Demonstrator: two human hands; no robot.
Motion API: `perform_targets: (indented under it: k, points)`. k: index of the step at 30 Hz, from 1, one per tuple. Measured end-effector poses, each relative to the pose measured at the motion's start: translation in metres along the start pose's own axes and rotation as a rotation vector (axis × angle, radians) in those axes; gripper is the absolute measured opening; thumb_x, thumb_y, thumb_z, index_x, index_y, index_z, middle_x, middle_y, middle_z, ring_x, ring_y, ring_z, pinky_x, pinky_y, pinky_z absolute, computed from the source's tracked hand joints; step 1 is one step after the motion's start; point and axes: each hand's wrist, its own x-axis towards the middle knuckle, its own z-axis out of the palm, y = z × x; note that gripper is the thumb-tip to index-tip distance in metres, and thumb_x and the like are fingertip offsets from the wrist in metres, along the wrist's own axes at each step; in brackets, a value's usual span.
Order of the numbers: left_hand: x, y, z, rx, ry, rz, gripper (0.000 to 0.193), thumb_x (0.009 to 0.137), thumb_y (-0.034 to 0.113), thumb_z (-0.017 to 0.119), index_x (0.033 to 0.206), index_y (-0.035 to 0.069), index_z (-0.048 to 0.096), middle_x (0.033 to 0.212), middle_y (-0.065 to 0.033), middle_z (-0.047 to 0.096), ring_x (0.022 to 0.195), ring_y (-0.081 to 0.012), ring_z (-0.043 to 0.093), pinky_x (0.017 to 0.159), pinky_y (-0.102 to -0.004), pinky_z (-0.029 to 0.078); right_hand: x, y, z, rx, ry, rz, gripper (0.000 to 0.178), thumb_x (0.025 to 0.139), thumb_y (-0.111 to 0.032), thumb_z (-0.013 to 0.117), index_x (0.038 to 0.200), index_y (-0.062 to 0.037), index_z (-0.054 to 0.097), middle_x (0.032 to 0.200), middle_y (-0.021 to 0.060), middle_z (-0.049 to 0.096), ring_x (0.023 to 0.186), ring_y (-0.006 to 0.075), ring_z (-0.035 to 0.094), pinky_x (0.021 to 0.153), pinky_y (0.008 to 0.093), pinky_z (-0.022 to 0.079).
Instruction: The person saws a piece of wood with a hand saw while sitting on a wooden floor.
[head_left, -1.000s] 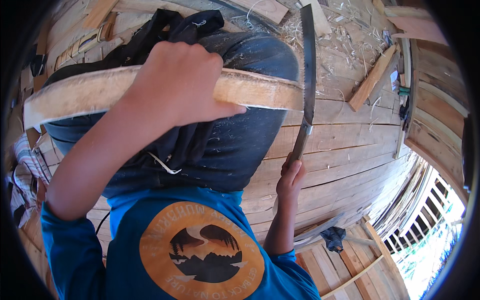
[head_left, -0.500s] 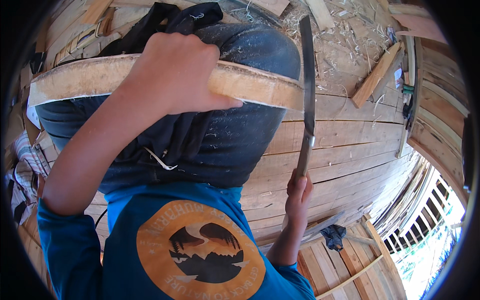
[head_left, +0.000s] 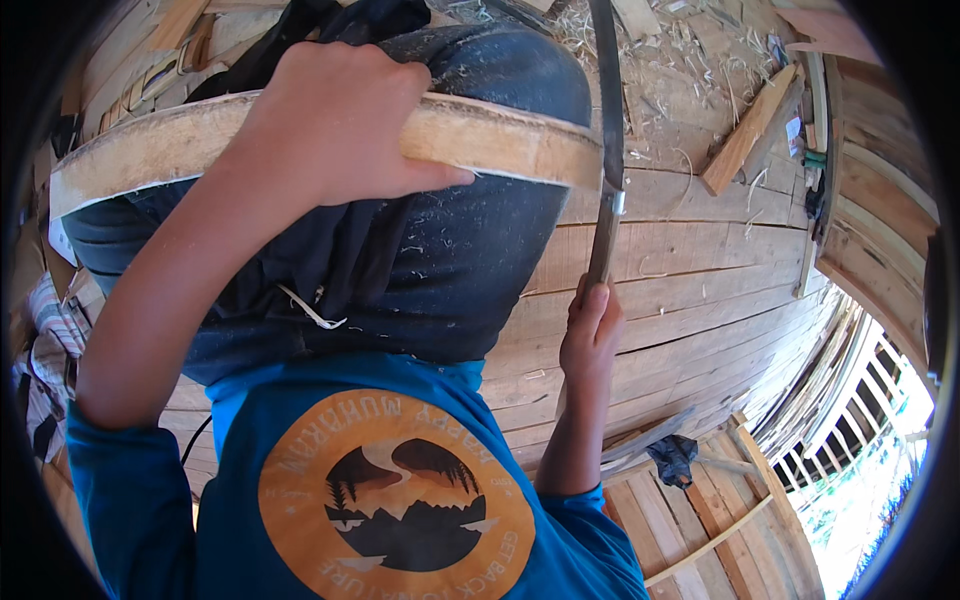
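Across my thighs lies a long pale wooden piece with rough, darker upper edges; it looks curved. My left hand is closed around its middle, thumb on the near side and fingers over the far side. My right hand grips the handle of a long, narrow tool with a dark blade and a shiny metal collar. The base of the blade stands at the right end of the wood; whether it touches cannot be made out. The blade's tip is outside the picture.
Wood shavings litter the plank floor ahead. A loose board lies at the far right, near a wooden wall. A black plastic bag rests at the lower right. Crumpled cloth is at the left.
My right hand has pushed the bladed tool away from me, so its collar now sits near the wood's end. The wood and my left hand appear slightly higher in the view.
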Motion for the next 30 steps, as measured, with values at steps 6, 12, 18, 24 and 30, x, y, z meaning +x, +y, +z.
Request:
perform_targets:
  k: [6,12,18,24,30]
  points:
    - [0.002,0.003,0.000,0.033,0.011,0.007,0.066,0.067,0.066,0.071,0.091,0.005,0.068,0.072,-0.0131,0.066,0.071,-0.0296,0.068,0.065,-0.0401,0.053,-0.087,0.048,-0.027,0.003,-0.012,0.126,0.057,0.100,-0.049,0.030,0.084,0.0001,0.053,0.055,0.0064,0.043,0.049,0.0163,0.046,0.046,0.0335,0.032]
    - [-0.005,0.007,0.006,0.057,0.061,-0.001,0.068,0.068,0.067,0.070,0.095,0.005,0.067,0.075,-0.0138,0.068,0.074,-0.0301,0.069,0.067,-0.0397,0.054,-0.042,0.028,-0.001,0.047,0.071,0.033,0.063,0.099,-0.059,0.028,0.076,-0.0043,0.049,0.056,-0.0032,0.036,0.052,0.0065,0.035,0.047,0.0239,0.024]
    - [-0.005,0.008,0.002,0.051,-0.007,0.002,0.070,0.067,0.070,0.068,0.094,0.005,0.067,0.074,-0.0146,0.067,0.076,-0.0309,0.069,0.068,-0.0408,0.054,-0.023,0.017,-0.003,0.028,-0.008,0.059,0.057,0.100,-0.050,0.030,0.084,0.0000,0.051,0.056,0.0059,0.042,0.049,0.0144,0.043,0.046,0.0315,0.031]
    - [-0.003,0.004,0.005,0.034,0.071,0.037,0.070,0.067,0.070,0.068,0.094,0.005,0.068,0.075,-0.0148,0.068,0.075,-0.0315,0.068,0.068,-0.0405,0.054,-0.086,0.051,-0.021,0.065,-0.041,0.129,0.058,0.099,-0.053,0.030,0.083,-0.0008,0.050,0.055,0.0037,0.040,0.049,0.0121,0.042,0.045,0.0319,0.030]
    - [-0.003,0.004,0.005,0.073,0.114,0.029,0.071,0.067,0.069,0.069,0.099,0.005,0.069,0.077,-0.0147,0.068,0.078,-0.0302,0.069,0.070,-0.0398,0.054,-0.016,0.012,0.003,0.006,0.021,0.051,0.058,0.099,-0.054,0.031,0.082,-0.0018,0.051,0.056,0.0012,0.037,0.049,0.0098,0.038,0.045,0.0282,0.027]
